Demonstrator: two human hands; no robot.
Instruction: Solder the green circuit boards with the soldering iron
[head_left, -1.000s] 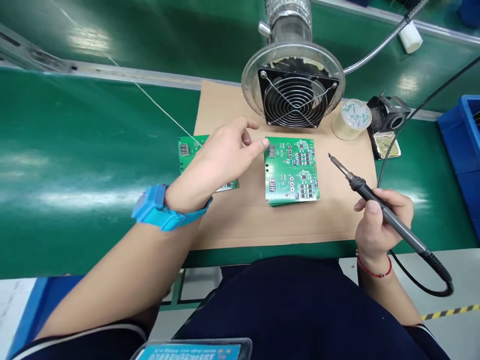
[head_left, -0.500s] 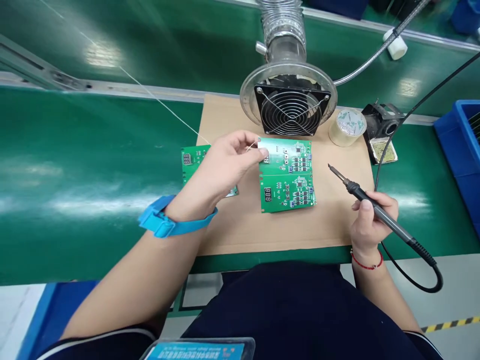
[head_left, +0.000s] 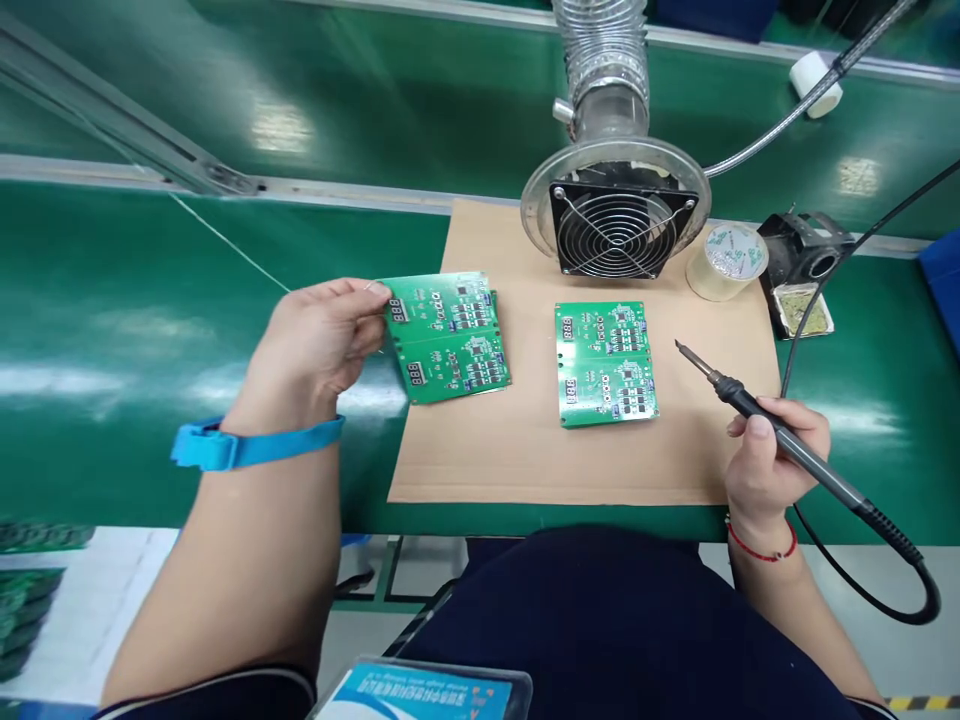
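My left hand (head_left: pixel 322 335), with a blue strap on its wrist, pinches the upper left corner of a green circuit board (head_left: pixel 444 350). This board lies over another green board, whose edge (head_left: pixel 495 305) shows at the right; whether they touch I cannot tell. A thin pale wire (head_left: pixel 232 247) runs from the upper left to the left hand. My right hand (head_left: pixel 776 455) grips a soldering iron (head_left: pixel 780 435), its tip pointing up and left. Between the hands, a second green circuit board (head_left: pixel 606 365) lies flat on the brown cardboard (head_left: pixel 525 465).
A round fan extractor (head_left: pixel 615 230) on a metal hose hangs over the back of the cardboard. Beside it stand a roll of clear tape (head_left: pixel 726 262) and a black iron stand (head_left: pixel 806 245) with a sponge tray (head_left: pixel 802 310). The iron's black cable (head_left: pixel 885 215) crosses at the right.
My left hand has carried the circuit board left, from the right-hand spot to over the left-hand board. Another board now shows at the right-hand spot. My right hand still holds the iron.
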